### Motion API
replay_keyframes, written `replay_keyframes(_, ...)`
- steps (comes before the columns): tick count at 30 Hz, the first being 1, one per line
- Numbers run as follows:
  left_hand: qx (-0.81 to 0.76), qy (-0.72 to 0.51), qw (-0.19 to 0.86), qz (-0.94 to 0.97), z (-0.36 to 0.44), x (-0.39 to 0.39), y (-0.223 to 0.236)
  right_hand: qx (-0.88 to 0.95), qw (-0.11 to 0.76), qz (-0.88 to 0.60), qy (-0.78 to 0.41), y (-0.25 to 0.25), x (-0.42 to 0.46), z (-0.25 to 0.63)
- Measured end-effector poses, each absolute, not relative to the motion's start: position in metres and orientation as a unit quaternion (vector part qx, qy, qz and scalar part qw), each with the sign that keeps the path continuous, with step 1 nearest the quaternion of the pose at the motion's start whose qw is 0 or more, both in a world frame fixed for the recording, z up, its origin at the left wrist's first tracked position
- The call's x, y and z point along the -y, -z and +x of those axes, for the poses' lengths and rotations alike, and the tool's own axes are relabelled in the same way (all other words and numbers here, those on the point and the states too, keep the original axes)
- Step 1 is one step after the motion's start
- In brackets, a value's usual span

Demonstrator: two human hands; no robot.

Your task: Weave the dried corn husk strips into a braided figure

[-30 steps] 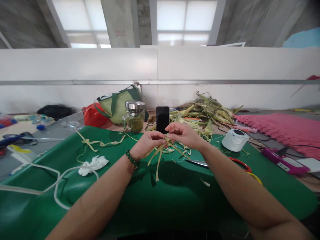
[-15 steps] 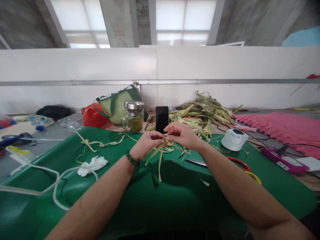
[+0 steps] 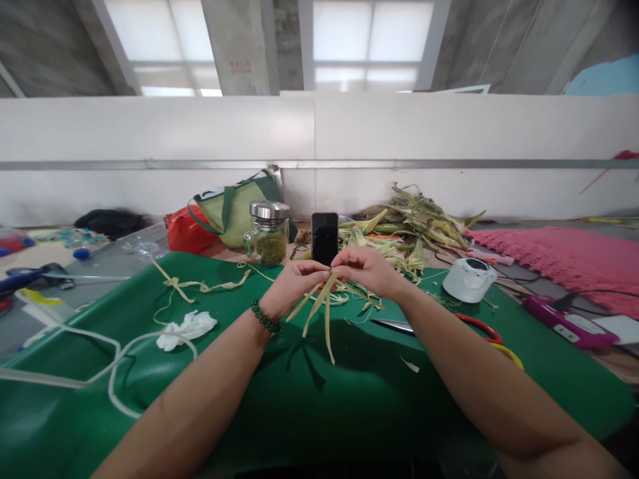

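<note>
My left hand, with a dark green bead bracelet at the wrist, pinches a small bunch of corn husk strips between thumb and fingers. Against it, fingertips nearly touching, my right hand pinches the top of the same strips. Several pale yellow-green ends hang down and fan out above the green mat. The join between the fingertips is too small to make out. Under my right forearm lie scissors with red and yellow handles, partly hidden.
Behind my hands a phone stands upright beside a lidded glass jar. A heap of corn husks lies at the back right. Right: a white spool and a purple power strip. Left: a crumpled tissue and a white cable.
The hanging strips have shifted and swung slightly right, with their ends spread differently. My right hand's fingers have drawn down closer to the left fingertips. Both hands keep their pinch.
</note>
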State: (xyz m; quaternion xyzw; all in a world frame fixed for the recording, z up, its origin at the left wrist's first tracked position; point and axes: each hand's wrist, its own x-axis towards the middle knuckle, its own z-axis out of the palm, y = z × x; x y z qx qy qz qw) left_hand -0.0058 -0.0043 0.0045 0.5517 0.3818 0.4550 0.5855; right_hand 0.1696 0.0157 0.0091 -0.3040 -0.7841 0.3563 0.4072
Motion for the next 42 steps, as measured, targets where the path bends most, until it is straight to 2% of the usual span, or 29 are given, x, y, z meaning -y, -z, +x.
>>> replay_keyframes(9,-0.387,-0.447,0.562,0.578,-0.0055,0.0036,-0.0038,0.81,0.416,-0.333,-0.246,-0.0072,-0.0145,0.1676)
replay_keyframes(16,-0.366,-0.457,0.592,0.554,-0.0064,0.0039,-0.0021,0.803,0.424,-0.357,-0.219,-0.0055,-0.0138,0.1663)
replay_keyframes(23,-0.345,-0.454,0.555,0.606,-0.0065,0.0009,0.0014,0.803,0.429,-0.356,-0.209,-0.0043,-0.0139,0.1657)
replay_keyframes(33,-0.367,-0.457,0.557,0.588,-0.0055,0.0003,0.001,0.815,0.423,-0.352,-0.183,-0.0023,-0.0129,0.1639)
replay_keyframes(42,-0.374,-0.52,0.596,0.485,-0.0076,-0.0004,-0.0057,0.837,0.461,-0.294,-0.032,-0.0058,-0.016,0.1735)
